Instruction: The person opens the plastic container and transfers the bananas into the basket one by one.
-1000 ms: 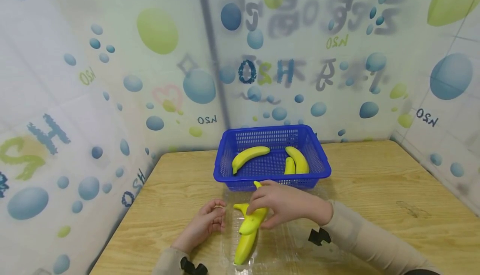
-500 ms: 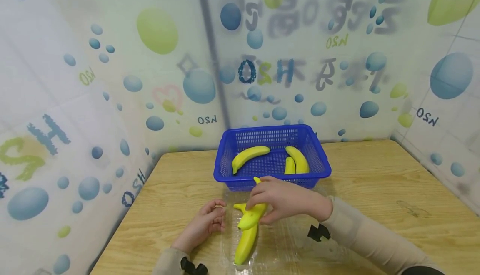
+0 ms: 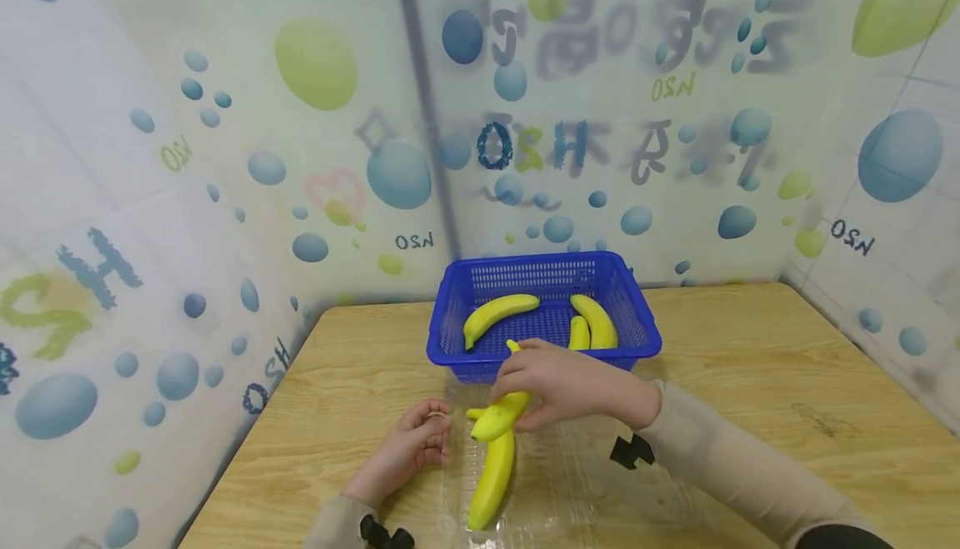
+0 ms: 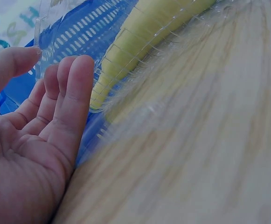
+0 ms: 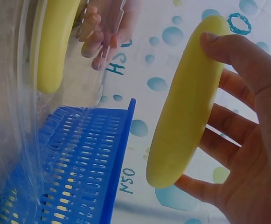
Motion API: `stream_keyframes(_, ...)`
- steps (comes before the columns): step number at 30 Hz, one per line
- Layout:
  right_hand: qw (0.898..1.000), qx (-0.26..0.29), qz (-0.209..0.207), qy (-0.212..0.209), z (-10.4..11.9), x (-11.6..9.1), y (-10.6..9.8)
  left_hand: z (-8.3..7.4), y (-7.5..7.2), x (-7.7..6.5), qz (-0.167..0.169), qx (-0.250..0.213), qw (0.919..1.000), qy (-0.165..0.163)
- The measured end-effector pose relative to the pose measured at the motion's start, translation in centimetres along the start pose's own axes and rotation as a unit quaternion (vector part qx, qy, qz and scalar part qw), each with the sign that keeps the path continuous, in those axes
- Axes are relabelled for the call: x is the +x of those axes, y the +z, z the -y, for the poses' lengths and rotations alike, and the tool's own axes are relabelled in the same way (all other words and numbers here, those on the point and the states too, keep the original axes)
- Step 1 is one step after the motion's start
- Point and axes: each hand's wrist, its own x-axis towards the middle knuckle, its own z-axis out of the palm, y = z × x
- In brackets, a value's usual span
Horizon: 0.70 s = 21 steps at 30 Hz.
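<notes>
My right hand [image 3: 570, 386] holds a yellow banana [image 3: 501, 419] over a clear plastic container [image 3: 555, 491]. In the right wrist view its thumb lies on one end of the held banana [image 5: 186, 107], with the fingers behind and below. A second banana [image 3: 492, 482] lies in the container, its upper part overlapped by the held one. At the container's left wall rests my left hand [image 3: 412, 445], fingers loosely bent. In the left wrist view the left thumb's tip is right at the clear rim, apart from the fingers [image 4: 77, 88], and a banana [image 4: 135, 37] shows through the plastic.
Behind the container stands a blue slotted basket [image 3: 465, 360]. It contains a banana [image 3: 501, 316] on the left and two more [image 3: 597, 324] on the right. A patterned curtain [image 3: 337, 157] borders the wooden table [image 3: 360, 357] at the back and sides.
My right hand has moved up and away toward the blue basket with its banana, uncovering more of the banana in the container. The left hand has stayed put.
</notes>
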Motion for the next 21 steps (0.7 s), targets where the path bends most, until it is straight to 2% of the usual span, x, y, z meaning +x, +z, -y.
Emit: stream_keyframes(21, 0.999, -0.005, 0.003, 0.035, -1.04, 0.63, -0.9, 0.01, -0.09, -0.04, 0.0, 0.0, 1.0, 0.0)
